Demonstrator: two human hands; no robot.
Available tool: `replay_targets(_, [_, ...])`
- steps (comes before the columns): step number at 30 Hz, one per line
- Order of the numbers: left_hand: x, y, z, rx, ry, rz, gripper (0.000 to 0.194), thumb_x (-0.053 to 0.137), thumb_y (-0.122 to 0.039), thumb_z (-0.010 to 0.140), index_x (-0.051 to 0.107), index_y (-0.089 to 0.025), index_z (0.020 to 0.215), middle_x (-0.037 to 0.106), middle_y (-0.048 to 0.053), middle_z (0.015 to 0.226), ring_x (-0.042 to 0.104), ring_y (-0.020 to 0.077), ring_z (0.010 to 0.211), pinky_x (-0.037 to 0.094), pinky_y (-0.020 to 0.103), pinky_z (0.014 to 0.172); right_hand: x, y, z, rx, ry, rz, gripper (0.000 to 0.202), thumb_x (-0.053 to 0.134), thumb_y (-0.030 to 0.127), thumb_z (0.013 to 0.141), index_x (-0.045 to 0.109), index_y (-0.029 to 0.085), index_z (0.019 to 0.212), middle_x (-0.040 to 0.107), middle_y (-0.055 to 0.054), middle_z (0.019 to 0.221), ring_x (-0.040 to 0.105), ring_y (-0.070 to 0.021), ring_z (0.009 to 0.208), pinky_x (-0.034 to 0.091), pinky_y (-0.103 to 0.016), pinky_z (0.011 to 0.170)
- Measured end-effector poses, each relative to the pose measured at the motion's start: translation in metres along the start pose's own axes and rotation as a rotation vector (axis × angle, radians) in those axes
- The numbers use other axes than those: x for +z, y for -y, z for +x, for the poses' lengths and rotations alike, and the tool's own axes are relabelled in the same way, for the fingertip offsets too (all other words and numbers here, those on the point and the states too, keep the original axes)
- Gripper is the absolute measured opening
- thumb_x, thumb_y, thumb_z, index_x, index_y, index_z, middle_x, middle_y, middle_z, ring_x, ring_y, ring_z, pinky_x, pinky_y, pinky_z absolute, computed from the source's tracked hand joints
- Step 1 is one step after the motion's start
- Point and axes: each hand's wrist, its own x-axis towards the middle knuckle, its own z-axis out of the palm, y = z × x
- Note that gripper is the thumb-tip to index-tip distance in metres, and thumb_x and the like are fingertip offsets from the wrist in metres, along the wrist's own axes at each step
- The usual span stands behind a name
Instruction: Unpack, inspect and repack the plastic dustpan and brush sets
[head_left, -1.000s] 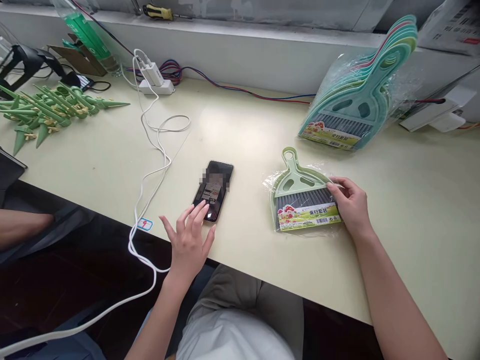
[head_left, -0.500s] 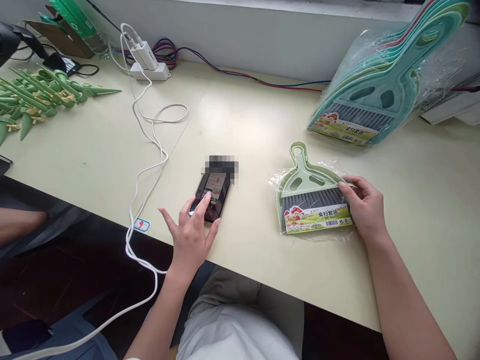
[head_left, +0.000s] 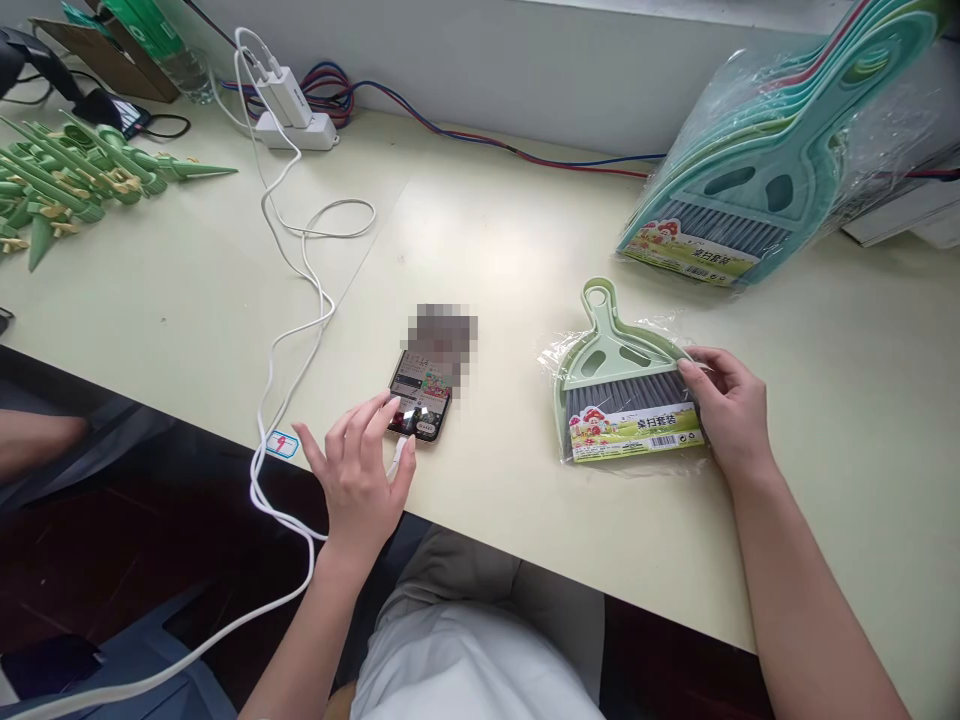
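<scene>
A phone [head_left: 421, 400] with a lit screen lies on the table, its upper part pixelated. My left hand [head_left: 364, 470] is at the phone's lower left edge, fingers apart and holding nothing, with a white cable plug showing between the fingers and the phone. Toward the right, a green dustpan and brush set [head_left: 622, 375] in clear plastic lies flat with a printed label. My right hand [head_left: 731, 410] grips its right edge, thumb on top, the other fingers partly hidden.
A stack of wrapped teal dustpans [head_left: 750, 190] leans at the back right. Green plastic parts [head_left: 75, 180] lie at the far left. White cables [head_left: 319, 300] run from a power strip [head_left: 300, 130] across the table [head_left: 510, 480]. Another person's arm [head_left: 41, 440] shows at the left edge.
My left hand has drawn back from the phone's screen, down and to the left. The screen looks brighter with different content. My right hand keeps its grip on the set.
</scene>
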Motion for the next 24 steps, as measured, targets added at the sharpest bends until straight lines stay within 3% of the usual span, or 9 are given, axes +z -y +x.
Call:
replay_targets(6, [-0.003,-0.011,0.012,-0.076,0.085,-0.054,0.058,0.045,-0.042,0.088,0.028,-0.020,0.139,0.045,0.012,0.139,0.037,0.0266,0.130,0.003,0.057,0.112,0.000,0.000,0.000,-0.003,0.007,0.010,0.033,0.062,0.046,0.075,0.066,0.020,0.095,0.065,-0.004,0.085,0.056,-0.0151,0.070,0.047,-0.028,0.066])
replay_targets(16, [-0.002,-0.017,0.021,-0.070,0.125,-0.080,0.058,0.044,-0.043,0.088,0.027,-0.021,0.139,0.044,0.011,0.140,0.036,0.0265,0.131,0.001,0.058,0.112,0.000,-0.001,0.000,-0.001,0.022,0.005,0.034,0.061,0.046,0.077,0.065,0.020,0.098,0.065,-0.003,0.084,0.055,-0.0138,0.068,0.046,-0.028,0.066])
replay_targets(21, [-0.001,-0.017,0.013,-0.209,0.188,-0.068,0.090,0.061,-0.052,0.074,0.015,-0.020,0.145,0.035,0.015,0.145,0.035,0.0326,0.131,0.023,0.054,0.109,0.000,-0.003,0.003,-0.020,0.042,0.048,0.036,0.062,0.048,0.075,0.065,0.019,0.097,0.065,-0.003,0.084,0.057,-0.0144,0.069,0.046,-0.028,0.065])
replay_targets(24, [0.002,-0.013,0.009,-0.251,0.215,-0.069,0.091,0.063,-0.050,0.073,0.016,-0.022,0.145,0.042,0.015,0.140,0.040,0.0343,0.126,0.031,0.052,0.103,0.001,-0.006,0.006,-0.040,0.045,0.088,0.038,0.063,0.049,0.074,0.065,0.018,0.096,0.066,-0.003,0.083,0.058,-0.0147,0.069,0.046,-0.028,0.064])
